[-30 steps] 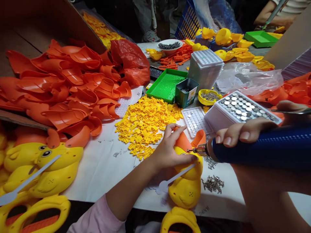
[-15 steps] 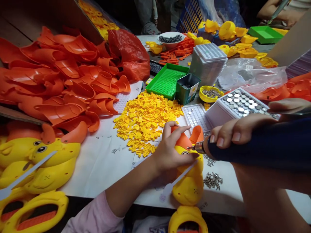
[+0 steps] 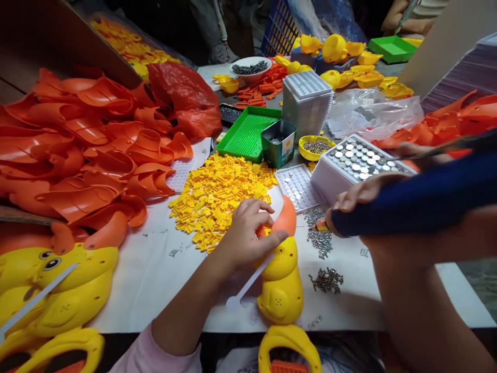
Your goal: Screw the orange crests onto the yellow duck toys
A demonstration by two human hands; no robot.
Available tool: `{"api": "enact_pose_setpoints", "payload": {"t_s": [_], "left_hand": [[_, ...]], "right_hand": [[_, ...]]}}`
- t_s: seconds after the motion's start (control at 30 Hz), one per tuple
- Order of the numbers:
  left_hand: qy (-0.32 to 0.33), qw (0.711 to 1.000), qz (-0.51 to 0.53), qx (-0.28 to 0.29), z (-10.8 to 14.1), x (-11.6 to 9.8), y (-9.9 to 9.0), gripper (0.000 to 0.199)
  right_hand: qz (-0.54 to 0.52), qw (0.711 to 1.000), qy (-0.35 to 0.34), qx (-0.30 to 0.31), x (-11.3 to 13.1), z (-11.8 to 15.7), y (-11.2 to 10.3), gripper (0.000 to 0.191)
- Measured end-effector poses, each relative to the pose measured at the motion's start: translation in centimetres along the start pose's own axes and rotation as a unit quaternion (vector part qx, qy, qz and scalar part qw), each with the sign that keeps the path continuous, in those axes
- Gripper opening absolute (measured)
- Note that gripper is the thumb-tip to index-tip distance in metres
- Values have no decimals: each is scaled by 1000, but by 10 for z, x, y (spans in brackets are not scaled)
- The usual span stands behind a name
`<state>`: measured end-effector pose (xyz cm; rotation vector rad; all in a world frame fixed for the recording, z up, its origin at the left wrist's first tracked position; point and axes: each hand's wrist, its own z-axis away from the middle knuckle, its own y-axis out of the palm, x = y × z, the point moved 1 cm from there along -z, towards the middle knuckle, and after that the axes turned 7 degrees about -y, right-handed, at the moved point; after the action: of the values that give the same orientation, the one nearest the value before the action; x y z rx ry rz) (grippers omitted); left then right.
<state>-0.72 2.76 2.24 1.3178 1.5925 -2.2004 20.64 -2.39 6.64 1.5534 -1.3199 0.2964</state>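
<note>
**Inspector:** Where is the workpiece, and what are both hands doing?

**Assessor:** The yellow duck body [image 3: 281, 282] lies flat on the paper-covered worktop [image 3: 163, 269], directly under the left hand [image 3: 244, 235]. The left fingers [image 3: 267, 242] are curled over its upper end, pressing on the orange beak [image 3: 286, 218]. A white strip [image 3: 248, 284] slants out from beneath those fingers.

**Inspector:** And the right?

**Assessor:** The right hand [image 3: 361, 194] is wrapped closed around the blue electric screwdriver [image 3: 419, 199]. Its bit tip [image 3: 319, 226] points toward the left fingers and stands just beside the beak, apart from it as far as I can judge.

**Inspector:** Long axis?

**Assessor:** The duck runs from the left fingers back toward the worker's body. The screwdriver lies across that line, coming in from the right fingers' side. The left hand is the nearer, already touching.

**Inspector:** Anything adjacent?

**Assessor:** Loose screws [image 3: 328, 280] lie below the bit tip, a tray of button cells [image 3: 359, 158] beyond the right fingers, and small yellow clips [image 3: 225, 189] beyond the left fingers.
</note>
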Motion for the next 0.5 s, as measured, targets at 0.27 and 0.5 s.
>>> {"api": "enact_pose_setpoints", "payload": {"t_s": [0.27,0.5], "left_hand": [[-54,997,53,-18,4,-12,-1,21],[-10,912,383,-146,26,-2,-8,45]], "right_hand": [[13,997,65,-28,-32,3,-9,43],[26,997,67,-27,-40,-1,-10,46]]}}
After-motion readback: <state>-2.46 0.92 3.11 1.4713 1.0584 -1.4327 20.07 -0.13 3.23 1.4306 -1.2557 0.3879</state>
